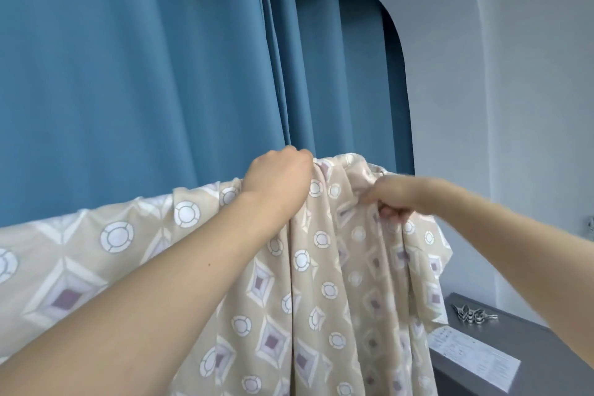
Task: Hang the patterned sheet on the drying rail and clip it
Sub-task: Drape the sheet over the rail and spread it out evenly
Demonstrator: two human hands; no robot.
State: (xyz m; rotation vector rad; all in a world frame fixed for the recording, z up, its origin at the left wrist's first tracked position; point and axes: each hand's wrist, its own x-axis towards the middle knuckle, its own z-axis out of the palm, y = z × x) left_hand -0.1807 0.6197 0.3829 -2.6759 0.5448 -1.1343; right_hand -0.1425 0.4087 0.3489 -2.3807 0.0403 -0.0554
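Where it hangs before the blue curtain (135, 74), the patterned sheet (321, 283), beige with white rings and mauve diamonds, is draped along its top edge and bunched into folds at centre; the rail beneath is hidden. Left hand (278, 182): fingers curled over the sheet's top edge, gripping it; right hand (393, 198): pinching a gathered fold just beside the left. Lower right, a grey table (546, 350) carries a cluster of metal clips (474, 315) and a printed paper (475, 358), near the sheet's hanging corner.
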